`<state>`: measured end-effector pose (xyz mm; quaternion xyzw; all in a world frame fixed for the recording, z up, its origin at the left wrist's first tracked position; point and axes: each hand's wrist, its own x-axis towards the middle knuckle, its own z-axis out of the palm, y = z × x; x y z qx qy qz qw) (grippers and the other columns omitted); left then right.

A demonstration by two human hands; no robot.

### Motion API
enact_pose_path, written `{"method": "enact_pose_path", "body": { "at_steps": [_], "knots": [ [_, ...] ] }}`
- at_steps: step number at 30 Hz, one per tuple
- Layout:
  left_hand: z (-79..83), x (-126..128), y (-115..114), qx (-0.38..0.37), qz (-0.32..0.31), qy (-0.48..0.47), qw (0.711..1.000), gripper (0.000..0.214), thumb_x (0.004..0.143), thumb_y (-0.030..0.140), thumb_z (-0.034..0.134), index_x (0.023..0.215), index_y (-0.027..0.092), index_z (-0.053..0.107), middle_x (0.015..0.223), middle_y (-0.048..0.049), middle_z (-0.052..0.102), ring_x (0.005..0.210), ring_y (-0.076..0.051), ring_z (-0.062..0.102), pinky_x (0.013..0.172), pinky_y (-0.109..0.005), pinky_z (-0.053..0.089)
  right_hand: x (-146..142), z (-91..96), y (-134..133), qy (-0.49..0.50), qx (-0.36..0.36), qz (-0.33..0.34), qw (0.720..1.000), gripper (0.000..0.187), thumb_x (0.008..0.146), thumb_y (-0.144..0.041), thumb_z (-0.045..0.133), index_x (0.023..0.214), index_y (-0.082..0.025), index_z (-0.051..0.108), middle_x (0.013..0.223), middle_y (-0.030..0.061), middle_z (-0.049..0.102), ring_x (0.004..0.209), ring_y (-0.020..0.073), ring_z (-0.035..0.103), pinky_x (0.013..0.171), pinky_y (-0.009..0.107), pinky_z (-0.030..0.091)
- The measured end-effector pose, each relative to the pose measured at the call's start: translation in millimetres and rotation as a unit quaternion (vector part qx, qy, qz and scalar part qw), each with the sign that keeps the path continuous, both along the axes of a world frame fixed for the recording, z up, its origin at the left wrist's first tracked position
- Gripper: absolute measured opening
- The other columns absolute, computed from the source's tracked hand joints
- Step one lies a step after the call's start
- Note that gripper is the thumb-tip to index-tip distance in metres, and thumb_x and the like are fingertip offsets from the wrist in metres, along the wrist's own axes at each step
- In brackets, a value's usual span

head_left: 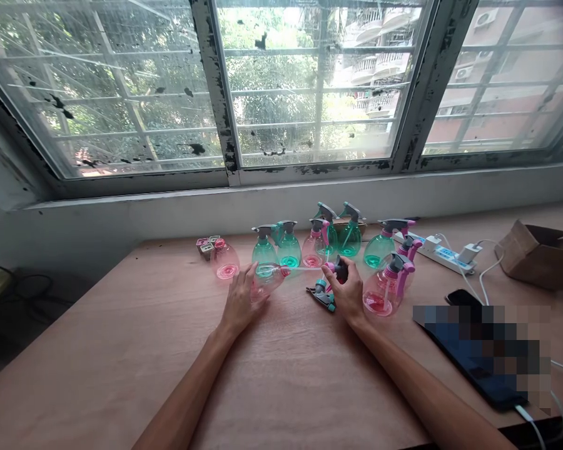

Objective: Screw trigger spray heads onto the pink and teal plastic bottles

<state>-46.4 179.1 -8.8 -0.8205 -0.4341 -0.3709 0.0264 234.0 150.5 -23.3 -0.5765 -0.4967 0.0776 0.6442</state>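
Observation:
My left hand [238, 300] is wrapped round a clear pink bottle [268, 284], which lies tilted with its neck to the right. In my right hand [349, 292] is a dark grey and pink spray head [341, 269]. Its thin straw [304, 269] points left, with its tip at the bottle's mouth; whether it is inside I cannot tell. Just left of my right hand, a loose grey-green spray head [323, 295] lies on the table. Another pink bottle [225, 259], with no spray head, stands beyond my left hand.
Several green spray bottles [289, 247] stand toward the wall. Pink ones [382, 290] stand right of my right hand. Farther right are a power strip [434, 250], a cardboard box [539, 259] and a dark tablet [473, 356] with cables. Small patterned blocks [207, 247] lie far left.

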Motion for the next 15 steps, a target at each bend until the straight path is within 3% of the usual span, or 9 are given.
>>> {"method": "enact_pose_path", "body": {
  "at_steps": [7,15],
  "knots": [
    [-0.3,-0.9,-0.6,-0.008,0.004,-0.014,1.000,0.083,0.083,0.031,0.071,0.151,0.025,0.026,0.144,-0.0143,0.048,0.135,-0.032,0.043,0.112,-0.051,0.036,2.0,-1.7,1.9,0.013,-0.013,-0.040,0.999,0.060,0.083,-0.062,0.064,0.121,-0.017,0.056,0.106,0.0131,0.068,0.093,0.0288,0.066,0.086,0.044,0.051],
    [3.3,1.4,-5.6,-0.030,-0.010,-0.004,1.000,0.086,0.079,0.046,0.076,0.150,0.028,0.032,0.147,-0.0132,0.048,0.135,-0.035,0.042,0.111,-0.052,0.033,-3.4,3.8,-3.4,-0.033,-0.011,0.022,0.999,0.063,0.076,-0.061,0.073,0.120,-0.019,0.056,0.109,0.0115,0.065,0.096,0.0299,0.062,0.086,0.044,0.049]
  ]
}}
